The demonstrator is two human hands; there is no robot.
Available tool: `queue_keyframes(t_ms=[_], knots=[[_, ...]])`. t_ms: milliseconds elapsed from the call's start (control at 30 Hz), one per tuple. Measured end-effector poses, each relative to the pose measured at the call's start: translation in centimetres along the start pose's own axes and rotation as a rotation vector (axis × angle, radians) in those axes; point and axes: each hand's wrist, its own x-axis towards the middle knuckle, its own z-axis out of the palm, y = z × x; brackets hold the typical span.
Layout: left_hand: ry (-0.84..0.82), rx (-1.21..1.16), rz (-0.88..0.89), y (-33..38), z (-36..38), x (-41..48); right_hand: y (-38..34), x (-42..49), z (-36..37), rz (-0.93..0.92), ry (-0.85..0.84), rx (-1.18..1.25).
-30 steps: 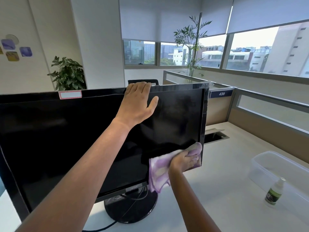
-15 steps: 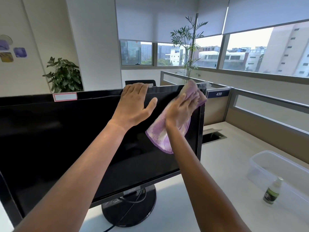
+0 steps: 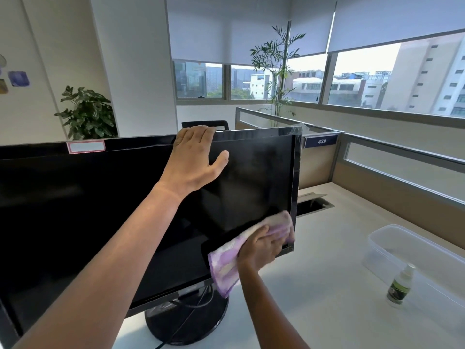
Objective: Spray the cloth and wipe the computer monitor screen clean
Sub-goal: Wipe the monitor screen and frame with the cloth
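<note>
A black computer monitor (image 3: 75, 210) stands on a round black base on the white desk. My left hand (image 3: 193, 162) rests flat on the screen's upper part, fingers hooked over the top bezel. My right hand (image 3: 264, 245) presses a purple and white cloth (image 3: 226, 268) against the screen's lower right corner; part of the cloth hangs below the bezel. A small spray bottle (image 3: 400, 285) with a green label stands on the desk to the right, apart from both hands.
A clear plastic tub (image 3: 392, 238) sits at the desk's right side behind the bottle. A cable slot (image 3: 312, 204) opens in the desk behind the monitor. Low partitions (image 3: 377, 172) edge the desk. A cable runs from the monitor base (image 3: 188, 321).
My right hand swept the cloth from the screen's lower right corner up to the top right corner, then back down to the lower right corner. My left hand stayed on the top bezel.
</note>
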Motion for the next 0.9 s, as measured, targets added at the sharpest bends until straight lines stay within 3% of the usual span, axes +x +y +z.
queue_keyframes(t_ms=[233,300,533,767,900], knots=[[-0.022,0.002,-0.012,-0.2,-0.2,0.0,-4.1,0.5,-0.7,0.340,-0.079,0.025],[-0.029,-0.007,-0.015,-0.2,-0.3,0.0,-6.8,1.0,-1.0,0.300,-0.101,0.052],[-0.010,-0.016,-0.015,-0.3,-0.1,0.2,-15.1,-1.7,0.3,-0.456,-0.190,0.023],[-0.011,-0.061,-0.011,-0.2,-0.4,0.0,-8.4,-8.2,2.0,-1.292,-0.185,-0.299],[-0.011,-0.053,0.000,-0.2,-0.4,0.1,-8.3,-4.8,1.4,-1.537,-0.150,-0.332]])
